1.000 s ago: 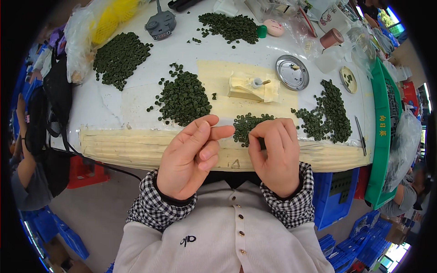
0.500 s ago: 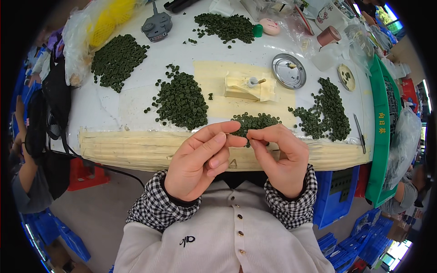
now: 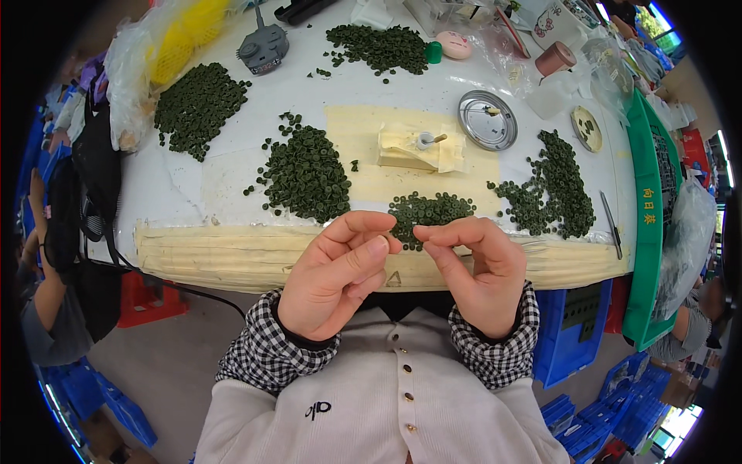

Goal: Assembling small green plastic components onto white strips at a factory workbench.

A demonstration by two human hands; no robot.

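My left hand point(image 3: 334, 271) is raised over the table's near edge, its thumb bent against the curled fingers. Opposite it, my right hand point(image 3: 481, 267) pinches thumb and forefinger together. Anything between the fingertips of either hand is too small or hidden to name. A narrow gap parts the two hands. Just beyond them lies a small pile of dark green round pieces point(image 3: 433, 209), partly covered by my fingers. A bigger pile of the same pieces point(image 3: 309, 174) is left of it, and another pile point(image 3: 564, 185) spreads to the right.
Beyond the hands stands a tape-covered block point(image 3: 410, 155) with a small pot and stick. Right of it are a round metal lid point(image 3: 488, 121), tweezers point(image 3: 610, 224) and a green tray point(image 3: 641, 232). A grey model turret point(image 3: 263, 48) and more green piles point(image 3: 199, 108) lie farther off.
My left forefinger has curled in, and its fingertips have drawn slightly away from the right hand's. The right hand keeps its pinch, with little movement. The table view has shifted slightly.
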